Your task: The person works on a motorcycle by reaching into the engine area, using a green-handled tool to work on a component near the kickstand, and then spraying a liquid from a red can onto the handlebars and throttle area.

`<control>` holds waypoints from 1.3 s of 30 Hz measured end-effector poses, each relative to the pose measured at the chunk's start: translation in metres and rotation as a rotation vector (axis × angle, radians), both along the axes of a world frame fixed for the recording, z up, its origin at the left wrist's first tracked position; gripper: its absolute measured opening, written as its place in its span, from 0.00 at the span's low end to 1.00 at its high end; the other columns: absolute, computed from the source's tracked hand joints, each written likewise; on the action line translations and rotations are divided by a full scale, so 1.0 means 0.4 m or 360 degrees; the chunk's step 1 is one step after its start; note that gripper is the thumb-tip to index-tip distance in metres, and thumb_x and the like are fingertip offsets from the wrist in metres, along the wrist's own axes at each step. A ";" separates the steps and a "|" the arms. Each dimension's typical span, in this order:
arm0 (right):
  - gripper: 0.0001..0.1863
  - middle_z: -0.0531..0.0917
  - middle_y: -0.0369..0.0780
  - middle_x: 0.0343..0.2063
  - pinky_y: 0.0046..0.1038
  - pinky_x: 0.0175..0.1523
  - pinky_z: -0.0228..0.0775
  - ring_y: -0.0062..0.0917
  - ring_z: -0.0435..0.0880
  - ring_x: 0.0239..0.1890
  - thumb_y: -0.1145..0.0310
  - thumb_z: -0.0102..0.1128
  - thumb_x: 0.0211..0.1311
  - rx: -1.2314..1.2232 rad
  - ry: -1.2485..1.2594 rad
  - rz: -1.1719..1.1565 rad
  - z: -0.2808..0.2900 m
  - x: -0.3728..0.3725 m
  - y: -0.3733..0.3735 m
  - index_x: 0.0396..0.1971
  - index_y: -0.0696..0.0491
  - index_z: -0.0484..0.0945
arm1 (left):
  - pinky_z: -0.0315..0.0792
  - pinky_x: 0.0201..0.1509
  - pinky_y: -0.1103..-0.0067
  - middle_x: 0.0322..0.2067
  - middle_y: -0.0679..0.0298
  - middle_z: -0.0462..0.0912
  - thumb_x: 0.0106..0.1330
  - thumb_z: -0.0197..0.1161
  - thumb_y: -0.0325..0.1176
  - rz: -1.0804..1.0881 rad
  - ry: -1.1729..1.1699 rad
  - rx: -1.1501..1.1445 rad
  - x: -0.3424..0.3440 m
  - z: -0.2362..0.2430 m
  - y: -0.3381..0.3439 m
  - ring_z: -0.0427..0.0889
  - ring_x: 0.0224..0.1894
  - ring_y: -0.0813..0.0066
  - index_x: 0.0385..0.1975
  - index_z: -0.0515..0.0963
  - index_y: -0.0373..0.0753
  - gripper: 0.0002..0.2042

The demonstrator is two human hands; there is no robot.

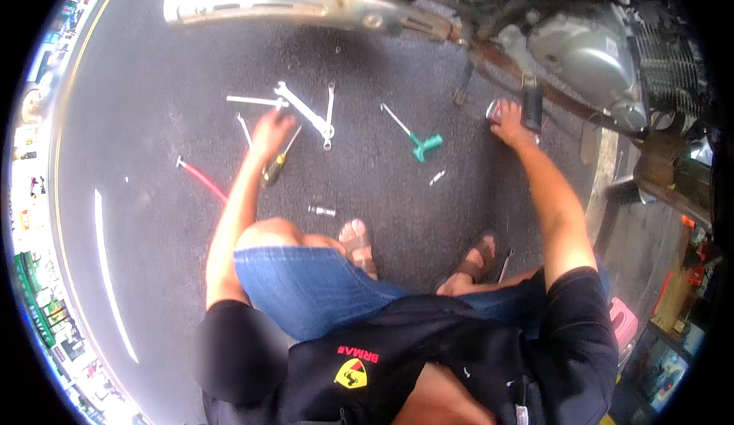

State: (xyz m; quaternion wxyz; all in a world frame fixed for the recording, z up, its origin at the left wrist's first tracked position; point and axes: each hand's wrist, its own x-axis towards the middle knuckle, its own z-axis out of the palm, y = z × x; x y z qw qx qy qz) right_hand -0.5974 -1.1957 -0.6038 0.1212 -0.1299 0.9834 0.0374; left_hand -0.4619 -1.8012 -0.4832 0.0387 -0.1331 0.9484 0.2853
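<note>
My left hand [271,133] reaches over a spread of tools on the dark ground, its fingers apart and slightly blurred. Just beyond its fingertips lies a silver T-handle wrench [251,101], beside a large open-ended wrench [303,110] and a slimmer wrench [331,108]. A yellow-and-black screwdriver [275,169] lies near that wrist, and a red-handled tool [205,180] partly passes under the forearm. My right hand [511,125] is closed around a red and silver object [494,109], mostly hidden by the fingers, next to the motorcycle's black rubber footpeg [531,104].
A motorcycle with a silver exhaust [267,3] and engine cover [585,50] spans the far and right side. A green-handled tool [427,147], a small metal piece [436,177] and a silver cylindrical part [322,211] lie before my sandalled feet. A pink stool [623,322] stands right.
</note>
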 end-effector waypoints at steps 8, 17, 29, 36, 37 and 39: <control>0.39 0.71 0.46 0.48 0.37 0.60 0.65 0.38 0.70 0.54 0.51 0.73 0.41 0.0279 -0.0234 0.0027 0.147 0.083 -0.102 0.51 0.55 0.66 | 0.61 0.65 0.62 0.64 0.52 0.63 0.58 0.64 0.47 -0.0288 -0.0124 -0.0146 -0.046 -0.158 0.142 0.61 0.66 0.50 0.61 0.67 0.48 0.30; 0.40 0.80 0.50 0.44 0.41 0.52 0.71 0.44 0.78 0.48 0.40 0.64 0.41 -0.0194 -0.0650 0.0299 0.323 0.222 -0.270 0.48 0.59 0.71 | 0.54 0.67 0.51 0.67 0.56 0.57 0.59 0.63 0.45 -0.0496 0.0108 -0.0542 -0.065 -0.266 0.204 0.53 0.70 0.54 0.62 0.66 0.52 0.29; 0.33 0.77 0.45 0.52 0.32 0.61 0.64 0.32 0.74 0.56 0.48 0.59 0.60 -0.2095 -0.0885 -0.0115 0.592 0.154 -0.506 0.57 0.57 0.68 | 0.61 0.63 0.58 0.63 0.53 0.63 0.59 0.63 0.40 -0.0294 0.0171 -0.0496 0.247 -0.262 0.090 0.64 0.64 0.52 0.57 0.68 0.40 0.26; 0.47 0.71 0.48 0.54 0.36 0.51 0.72 0.33 0.74 0.52 0.43 0.64 0.54 -0.3102 -0.1101 -0.0640 0.619 0.165 -0.557 0.62 0.61 0.56 | 0.70 0.50 0.67 0.47 0.58 0.76 0.61 0.62 0.45 -0.0097 -0.0453 -0.0322 0.444 -0.190 0.054 0.75 0.48 0.62 0.48 0.76 0.43 0.19; 0.41 0.74 0.45 0.48 0.32 0.40 0.76 0.30 0.76 0.46 0.45 0.66 0.53 -0.3225 -0.1152 -0.0659 0.597 0.170 -0.558 0.56 0.58 0.60 | 0.71 0.47 0.68 0.42 0.59 0.78 0.61 0.62 0.45 0.0163 -0.0626 0.0006 0.403 -0.131 0.058 0.76 0.44 0.65 0.45 0.77 0.42 0.17; 0.37 0.76 0.43 0.45 0.31 0.41 0.77 0.29 0.77 0.45 0.49 0.66 0.55 -0.3362 -0.1307 -0.0697 0.546 0.182 -0.566 0.55 0.57 0.61 | 0.70 0.42 0.72 0.32 0.61 0.79 0.63 0.61 0.45 0.0461 -0.0270 0.0421 0.334 0.016 0.083 0.75 0.36 0.71 0.39 0.78 0.38 0.16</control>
